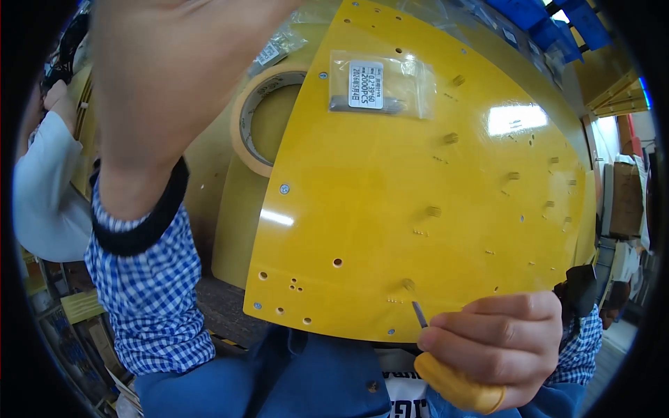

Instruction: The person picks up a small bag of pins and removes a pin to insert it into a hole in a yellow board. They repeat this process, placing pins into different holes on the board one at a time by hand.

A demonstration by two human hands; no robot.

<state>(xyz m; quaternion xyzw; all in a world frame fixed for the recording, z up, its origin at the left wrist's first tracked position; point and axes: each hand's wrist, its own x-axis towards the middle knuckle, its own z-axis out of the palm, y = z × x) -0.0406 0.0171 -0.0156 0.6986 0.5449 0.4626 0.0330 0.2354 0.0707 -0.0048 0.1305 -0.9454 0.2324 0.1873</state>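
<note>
Blue plastic bins (582,28) hang in the upper right corner of a crowded workroom, and brown cardboard-coloured boxes (627,198) stand at the right rim. At the left edge another person's pale sleeve (49,181) and hand (61,104) show. Most of the view is filled by a large, glossy yellow panel (362,174) with drilled holes and silvery screws along its margin. Small clusters of fine, pin-like metal pieces (433,211) are spread over it, with rows of tiny holes near several of them.

Low on the right, the right hand (498,341) is closed around a thin, grey, pointed tool (419,315). Its shaft sticks out beyond the thumb and forefinger, up and to the left, over the panel's near edge. The tip is just beside the lowest cluster; whether it touches the panel I cannot tell. Below the curled fingers is a smooth, rounded yellow-orange piece (460,386), whether handle or finger cover being unclear.

The left hand (174,76) is raised, blurred and close to the camera at upper left. Its fingers run out of the picture, so I cannot tell whether they grip anything. Behind it lies a tan ring-shaped roll of tape (244,136), next to the panel's left edge. Near the panel's far side rests a clear zip bag (416,76) with a white printed label (366,83) and a dark grey bundle of fine pieces (341,104) inside.
</note>
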